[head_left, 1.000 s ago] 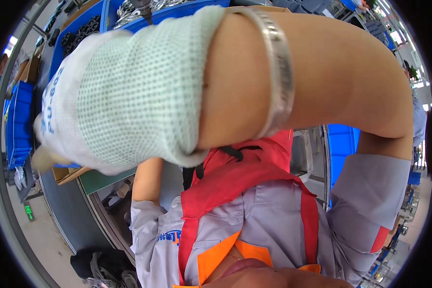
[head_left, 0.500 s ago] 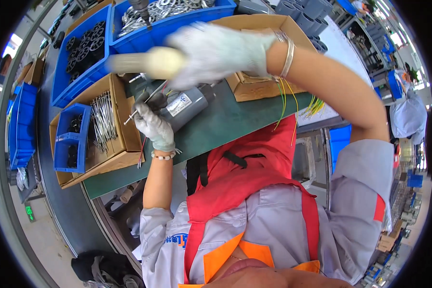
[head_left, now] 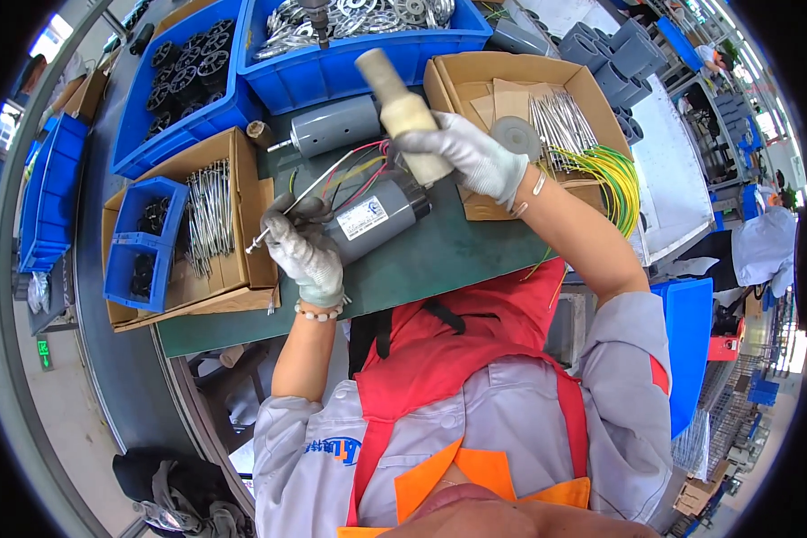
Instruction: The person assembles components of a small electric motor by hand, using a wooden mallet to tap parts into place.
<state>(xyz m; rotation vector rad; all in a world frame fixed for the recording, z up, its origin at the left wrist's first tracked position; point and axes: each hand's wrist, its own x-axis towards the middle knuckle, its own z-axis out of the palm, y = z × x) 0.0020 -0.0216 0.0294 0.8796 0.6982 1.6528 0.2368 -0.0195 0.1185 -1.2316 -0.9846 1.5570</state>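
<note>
My left hand (head_left: 303, 251), in a grey-white glove, has its fingers closed on a long thin metal bolt (head_left: 316, 185) slanting up to the right. Beside it, against the fingers, lies a grey cylindrical motor (head_left: 387, 235) with a white label and a black end. Red, yellow and white wires (head_left: 365, 169) run behind this motor. My right hand (head_left: 471, 154), gloved too, grips a cream-coloured stepped club (head_left: 408, 118), raised above the motor's far end and apart from it. The club's narrower end points up-left and is slightly blurred. Another grey motor (head_left: 336, 127) with a shaft lies farther back.
A cardboard box (head_left: 269, 260) on the left holds long bolts and small blue bins (head_left: 139, 269). Blue crates (head_left: 354, 76) of metal discs and black parts stand behind. At right are another box (head_left: 448, 90) with rods and wires, and grey tubes (head_left: 632, 58). A tool tip (head_left: 318, 27) hangs overhead.
My right hand has moved right with the club, whose narrow end has swung from pointing left to pointing up-left. The box of rods and wires shows more fully. My left hand still holds the bolt.
</note>
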